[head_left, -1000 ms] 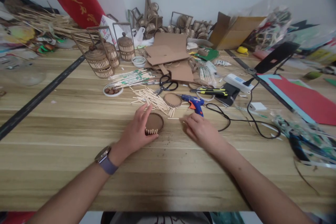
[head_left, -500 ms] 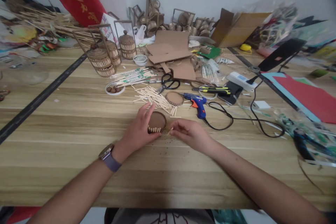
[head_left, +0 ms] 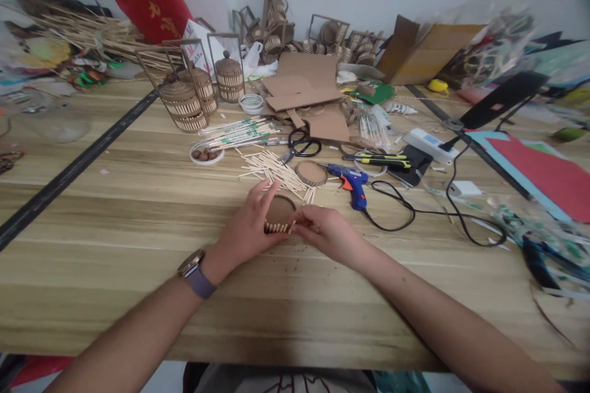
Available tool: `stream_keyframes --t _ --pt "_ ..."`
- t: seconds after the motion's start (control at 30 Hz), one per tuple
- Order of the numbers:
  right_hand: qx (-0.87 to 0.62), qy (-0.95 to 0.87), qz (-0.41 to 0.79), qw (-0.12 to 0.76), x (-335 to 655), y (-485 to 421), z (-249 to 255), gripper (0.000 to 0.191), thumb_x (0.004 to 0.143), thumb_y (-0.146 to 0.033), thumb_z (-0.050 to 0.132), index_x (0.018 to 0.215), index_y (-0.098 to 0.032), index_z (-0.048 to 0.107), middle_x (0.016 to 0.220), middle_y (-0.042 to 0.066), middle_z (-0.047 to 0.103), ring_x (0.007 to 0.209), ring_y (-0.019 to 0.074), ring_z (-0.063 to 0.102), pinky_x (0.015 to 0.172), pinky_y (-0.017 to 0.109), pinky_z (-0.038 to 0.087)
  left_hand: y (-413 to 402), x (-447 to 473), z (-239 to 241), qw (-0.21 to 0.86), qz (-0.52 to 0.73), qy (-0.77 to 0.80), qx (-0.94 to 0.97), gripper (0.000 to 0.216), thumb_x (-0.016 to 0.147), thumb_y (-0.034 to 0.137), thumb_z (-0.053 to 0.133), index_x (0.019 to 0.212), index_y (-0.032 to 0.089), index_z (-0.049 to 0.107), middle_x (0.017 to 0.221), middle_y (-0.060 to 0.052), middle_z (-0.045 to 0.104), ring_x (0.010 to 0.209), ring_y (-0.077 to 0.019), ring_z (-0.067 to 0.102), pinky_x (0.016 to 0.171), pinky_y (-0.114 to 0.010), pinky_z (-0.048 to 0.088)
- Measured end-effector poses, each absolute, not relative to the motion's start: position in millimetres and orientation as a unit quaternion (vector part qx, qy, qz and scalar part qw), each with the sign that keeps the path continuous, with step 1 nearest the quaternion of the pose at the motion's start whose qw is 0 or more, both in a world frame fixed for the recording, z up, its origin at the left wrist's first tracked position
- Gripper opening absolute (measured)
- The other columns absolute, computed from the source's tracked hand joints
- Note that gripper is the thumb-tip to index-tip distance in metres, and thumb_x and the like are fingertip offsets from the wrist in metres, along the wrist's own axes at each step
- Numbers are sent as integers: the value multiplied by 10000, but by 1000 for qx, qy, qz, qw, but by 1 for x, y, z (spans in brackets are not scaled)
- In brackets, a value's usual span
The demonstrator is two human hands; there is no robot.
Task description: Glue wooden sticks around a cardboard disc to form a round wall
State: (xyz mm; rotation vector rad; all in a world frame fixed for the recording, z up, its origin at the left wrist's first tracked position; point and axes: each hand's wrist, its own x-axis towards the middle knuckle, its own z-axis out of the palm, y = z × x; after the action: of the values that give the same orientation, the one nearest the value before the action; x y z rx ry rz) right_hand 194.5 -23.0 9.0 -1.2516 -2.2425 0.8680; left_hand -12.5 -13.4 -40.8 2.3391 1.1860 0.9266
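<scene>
A round brown cardboard base [head_left: 280, 207] lies on the table, with a row of short wooden sticks standing along its near rim. My left hand [head_left: 242, 221] grips this base from the left, thumb along the near side and fingers over the far left. Pinched between the thumb and fingers of my right hand [head_left: 325, 230] is a short wooden stick [head_left: 292, 226], held at the base's right near rim beside the row. Just beyond lie a heap of loose sticks [head_left: 274, 169], a second round cardboard base [head_left: 311, 173] and a blue glue gun [head_left: 354, 181].
Black-handled scissors [head_left: 305, 145], a white dish of brown balls [head_left: 207, 156] and a yellow-black cutter [head_left: 382, 161] lie behind the sticks. Finished lantern-like baskets [head_left: 184, 107] stand back left. Cardboard sheets [head_left: 304, 92] fill the back middle. The glue gun's black cord [head_left: 415, 218] trails right.
My right hand has moved left, bringing its stick from beside the base to the rim. My left hand keeps its hold. The whole view has shifted slightly.
</scene>
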Motion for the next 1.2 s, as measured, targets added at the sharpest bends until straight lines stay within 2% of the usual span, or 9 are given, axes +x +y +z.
stream_keyframes --t 0.27,0.57,0.8,1.07,1.2 --pt "-439 -832 277 195 190 -24 7 128 860 -81 597 824 -188 656 750 2 655 672 134 576 622 216 394 -14 -12 -40 176 326 422 827 1024 771 398 781 1538 293 111 1525 -187 293 1429 -374 322 1116 -588 385" --pt "-421 -841 255 224 191 -23 -4 111 869 -82 602 839 -182 642 762 15 653 676 142 585 624 227 415 -14 -12 -43 166 333 418 829 1032 773 463 773 1540 294 102 1523 -199 293 1425 -390 330 1098 -604 402" --pt "-388 -857 243 236 193 -23 -10 127 907 -88 544 876 -189 616 792 26 646 713 153 599 653 239 445 -13 -11 -41 153 337 413 832 1035 767 414 788 1536 283 108 1497 -204 325 1405 -381 361 1094 -597 408" --pt "-369 -868 225 245 194 -21 -15 109 921 -108 533 884 -186 601 800 37 642 734 166 606 673 255 460 -14 -11 -42 163 333 423 827 1067 738 337 815 1534 306 106 1500 -183 319 1406 -373 362 1101 -591 401" --pt "-374 -868 227 236 195 -22 -11 79 906 -130 567 921 -185 622 822 41 652 741 165 615 672 256 466 -14 -11 -43 156 331 421 830 1035 759 354 799 1533 296 114 1500 -190 318 1415 -372 350 1106 -594 394"
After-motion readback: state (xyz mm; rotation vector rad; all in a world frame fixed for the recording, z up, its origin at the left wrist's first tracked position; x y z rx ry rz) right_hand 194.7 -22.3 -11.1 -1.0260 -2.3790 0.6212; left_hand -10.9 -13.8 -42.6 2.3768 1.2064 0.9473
